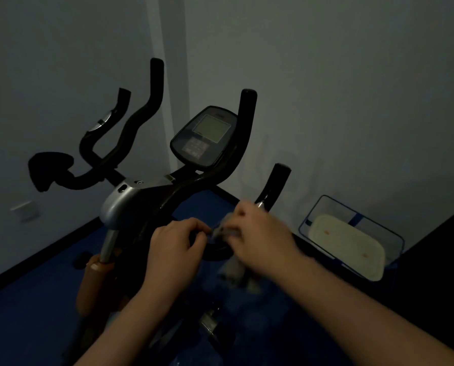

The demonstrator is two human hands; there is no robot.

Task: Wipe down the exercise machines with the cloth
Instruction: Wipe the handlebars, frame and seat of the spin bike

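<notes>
A black exercise bike (130,204) stands in a dim corner, with curved handlebars and a console (204,136) on top. My right hand (257,233) grips a grey cloth (233,270) against the near right handlebar; part of the cloth hangs below the hand, blurred. My left hand (173,241) has its fingers curled round the same black bar just left of the cloth, and its fingertips meet the cloth's edge.
A blue-framed mesh basket (352,215) with a pale pad inside sits on the floor to the right, by the wall. A dark block fills the far right edge. The floor (35,299) is blue. A wall socket (25,210) is low on the left wall.
</notes>
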